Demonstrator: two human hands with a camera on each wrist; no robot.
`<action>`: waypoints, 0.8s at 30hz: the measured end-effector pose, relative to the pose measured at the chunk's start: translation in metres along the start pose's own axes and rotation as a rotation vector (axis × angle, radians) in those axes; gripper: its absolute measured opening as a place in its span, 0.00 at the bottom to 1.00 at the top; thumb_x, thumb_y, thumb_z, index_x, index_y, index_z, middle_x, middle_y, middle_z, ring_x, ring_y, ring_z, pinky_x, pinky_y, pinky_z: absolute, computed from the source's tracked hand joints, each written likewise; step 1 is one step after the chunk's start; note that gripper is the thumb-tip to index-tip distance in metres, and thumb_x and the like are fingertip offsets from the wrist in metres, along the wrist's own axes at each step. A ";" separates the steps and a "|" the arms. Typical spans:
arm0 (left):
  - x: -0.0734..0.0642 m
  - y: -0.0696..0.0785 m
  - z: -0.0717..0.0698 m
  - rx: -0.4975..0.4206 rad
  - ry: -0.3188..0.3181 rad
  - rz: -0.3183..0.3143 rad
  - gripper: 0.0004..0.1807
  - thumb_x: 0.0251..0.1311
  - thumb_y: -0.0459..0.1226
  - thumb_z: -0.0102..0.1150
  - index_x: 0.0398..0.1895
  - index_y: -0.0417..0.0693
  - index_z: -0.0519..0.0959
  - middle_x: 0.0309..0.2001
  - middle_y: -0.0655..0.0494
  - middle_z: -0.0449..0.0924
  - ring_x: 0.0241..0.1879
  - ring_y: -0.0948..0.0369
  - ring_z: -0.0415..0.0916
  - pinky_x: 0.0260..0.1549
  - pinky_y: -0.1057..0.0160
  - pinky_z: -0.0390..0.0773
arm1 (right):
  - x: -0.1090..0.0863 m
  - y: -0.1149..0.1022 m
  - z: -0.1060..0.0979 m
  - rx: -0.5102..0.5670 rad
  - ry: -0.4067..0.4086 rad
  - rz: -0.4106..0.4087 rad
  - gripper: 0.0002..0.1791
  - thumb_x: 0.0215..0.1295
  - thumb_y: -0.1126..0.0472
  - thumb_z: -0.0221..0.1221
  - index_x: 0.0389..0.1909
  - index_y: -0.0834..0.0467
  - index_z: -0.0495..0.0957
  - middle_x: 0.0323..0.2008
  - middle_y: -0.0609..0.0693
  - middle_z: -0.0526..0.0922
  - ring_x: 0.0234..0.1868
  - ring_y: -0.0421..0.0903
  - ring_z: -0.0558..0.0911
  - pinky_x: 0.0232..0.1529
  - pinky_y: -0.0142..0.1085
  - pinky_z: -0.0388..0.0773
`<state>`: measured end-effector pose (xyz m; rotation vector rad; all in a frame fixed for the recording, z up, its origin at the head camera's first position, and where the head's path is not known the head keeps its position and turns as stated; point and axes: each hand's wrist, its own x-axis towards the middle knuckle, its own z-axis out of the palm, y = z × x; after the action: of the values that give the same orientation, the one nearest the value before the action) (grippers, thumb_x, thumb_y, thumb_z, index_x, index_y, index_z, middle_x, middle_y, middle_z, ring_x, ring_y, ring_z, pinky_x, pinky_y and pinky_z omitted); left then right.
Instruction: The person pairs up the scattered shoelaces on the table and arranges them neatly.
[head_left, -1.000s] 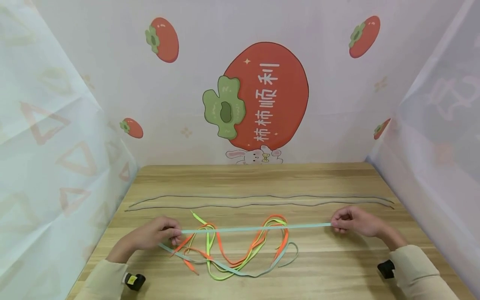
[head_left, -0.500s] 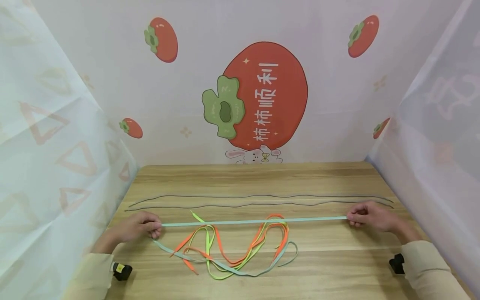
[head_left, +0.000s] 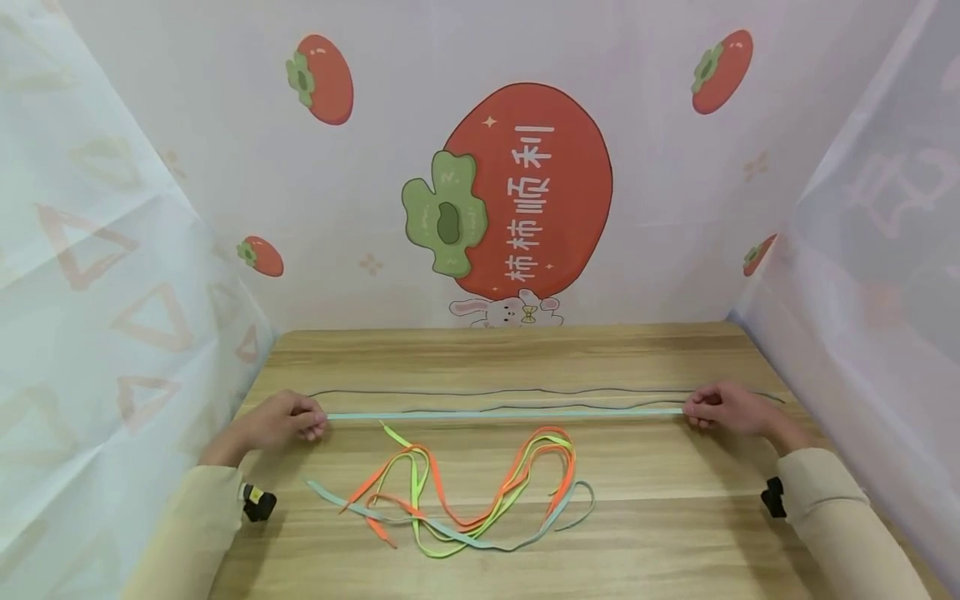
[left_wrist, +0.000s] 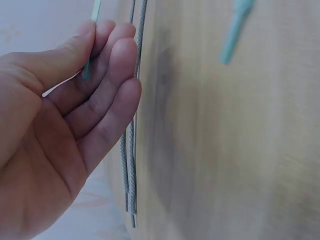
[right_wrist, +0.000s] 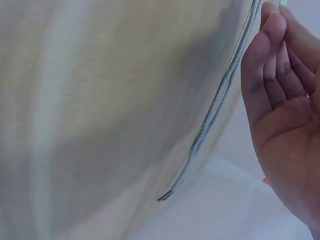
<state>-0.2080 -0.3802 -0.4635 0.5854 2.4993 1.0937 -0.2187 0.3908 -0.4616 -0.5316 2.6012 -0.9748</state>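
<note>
Stretched straight between both hands is a mint-green shoelace (head_left: 510,413). My left hand (head_left: 288,417) pinches one end between thumb and index finger; its tip pokes into the palm side in the left wrist view. The other end is pinched by my right hand (head_left: 723,407). Two grey shoelaces (head_left: 450,392) lie lengthwise across the back of the table, and the taut lace overlaps the nearer one in the head view. Closer to me, an orange shoelace (head_left: 442,493), a yellow-green shoelace (head_left: 417,492) and a second mint-green shoelace (head_left: 480,544) lie in loose, crossing curves.
The wooden table (head_left: 637,550) ends at a white backdrop (head_left: 360,192) printed with persimmons. White sheets also hang at the left (head_left: 97,250) and right (head_left: 885,275) sides. A black wrist camera (head_left: 258,503) sits at the left cuff.
The held mint-green lace came out longer between my hands, and its trailing link to the loose lace below is gone. Both hands moved away from me, toward the grey laces.
</note>
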 end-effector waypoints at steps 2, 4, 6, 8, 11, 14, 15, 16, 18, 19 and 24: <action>0.006 0.001 -0.004 0.032 0.019 -0.016 0.14 0.79 0.32 0.53 0.39 0.34 0.86 0.36 0.48 0.88 0.33 0.66 0.83 0.36 0.63 0.86 | 0.006 -0.004 -0.002 -0.009 0.009 0.023 0.09 0.78 0.63 0.59 0.39 0.63 0.85 0.30 0.49 0.85 0.30 0.36 0.79 0.33 0.31 0.80; 0.013 0.001 -0.007 0.066 0.047 -0.033 0.14 0.79 0.32 0.54 0.38 0.35 0.87 0.35 0.49 0.88 0.33 0.66 0.83 0.36 0.65 0.85 | 0.011 -0.008 -0.004 -0.030 0.027 0.029 0.09 0.78 0.64 0.60 0.39 0.64 0.85 0.29 0.50 0.84 0.29 0.37 0.79 0.32 0.31 0.79; 0.017 0.003 -0.010 0.098 0.075 -0.054 0.15 0.79 0.33 0.54 0.35 0.36 0.87 0.33 0.49 0.89 0.32 0.66 0.83 0.36 0.66 0.84 | 0.017 -0.012 -0.006 -0.052 0.039 0.024 0.09 0.78 0.65 0.60 0.38 0.64 0.85 0.28 0.50 0.84 0.29 0.37 0.78 0.32 0.31 0.78; 0.021 0.004 -0.012 0.127 0.102 -0.082 0.15 0.78 0.34 0.56 0.33 0.37 0.87 0.32 0.49 0.88 0.32 0.65 0.82 0.35 0.67 0.83 | 0.023 -0.015 -0.008 -0.073 0.048 0.022 0.10 0.78 0.64 0.60 0.37 0.65 0.85 0.27 0.50 0.83 0.28 0.37 0.77 0.31 0.31 0.77; 0.025 0.007 -0.015 0.163 0.138 -0.118 0.15 0.77 0.35 0.58 0.31 0.38 0.87 0.30 0.50 0.88 0.32 0.64 0.80 0.34 0.68 0.81 | 0.032 -0.019 -0.012 -0.096 0.048 0.009 0.10 0.78 0.65 0.59 0.36 0.66 0.84 0.26 0.51 0.83 0.27 0.37 0.77 0.29 0.31 0.76; 0.028 0.009 -0.018 0.203 0.186 -0.149 0.15 0.75 0.38 0.63 0.30 0.40 0.88 0.29 0.52 0.89 0.30 0.65 0.80 0.32 0.70 0.78 | 0.039 -0.024 -0.015 -0.119 0.045 0.013 0.11 0.78 0.66 0.59 0.34 0.66 0.83 0.25 0.52 0.82 0.25 0.37 0.75 0.29 0.31 0.74; 0.029 0.009 -0.019 0.215 0.196 -0.151 0.15 0.74 0.39 0.64 0.30 0.40 0.89 0.29 0.52 0.89 0.29 0.65 0.79 0.32 0.70 0.77 | 0.041 -0.025 -0.017 -0.123 0.043 0.016 0.11 0.78 0.66 0.59 0.34 0.66 0.83 0.25 0.53 0.82 0.25 0.37 0.74 0.29 0.31 0.74; 0.030 0.009 -0.020 0.226 0.208 -0.152 0.14 0.73 0.39 0.64 0.30 0.40 0.89 0.29 0.52 0.89 0.29 0.65 0.79 0.31 0.69 0.76 | 0.044 -0.027 -0.017 -0.130 0.041 0.020 0.11 0.78 0.66 0.59 0.34 0.66 0.83 0.25 0.52 0.82 0.25 0.38 0.74 0.30 0.31 0.73; 0.032 0.008 -0.021 0.254 0.222 -0.146 0.15 0.72 0.39 0.65 0.29 0.40 0.89 0.29 0.51 0.90 0.29 0.65 0.77 0.32 0.69 0.75 | 0.049 -0.029 -0.018 -0.149 0.041 0.040 0.12 0.78 0.65 0.59 0.33 0.66 0.83 0.24 0.51 0.81 0.25 0.39 0.73 0.30 0.32 0.72; 0.033 0.008 -0.022 0.269 0.228 -0.147 0.15 0.72 0.39 0.66 0.28 0.41 0.90 0.29 0.52 0.90 0.28 0.65 0.77 0.32 0.68 0.75 | 0.051 -0.030 -0.019 -0.159 0.041 0.051 0.12 0.78 0.65 0.59 0.33 0.66 0.83 0.23 0.49 0.80 0.25 0.39 0.73 0.31 0.32 0.72; 0.043 0.008 -0.023 0.339 0.254 -0.169 0.14 0.69 0.40 0.69 0.25 0.42 0.88 0.26 0.55 0.87 0.26 0.65 0.72 0.30 0.64 0.72 | 0.062 -0.035 -0.019 -0.221 0.069 0.084 0.11 0.74 0.66 0.59 0.30 0.65 0.83 0.20 0.44 0.76 0.25 0.41 0.73 0.33 0.35 0.72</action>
<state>-0.2542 -0.3679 -0.4491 0.3277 2.9209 0.7253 -0.2729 0.3501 -0.4340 -0.4443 2.7869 -0.6947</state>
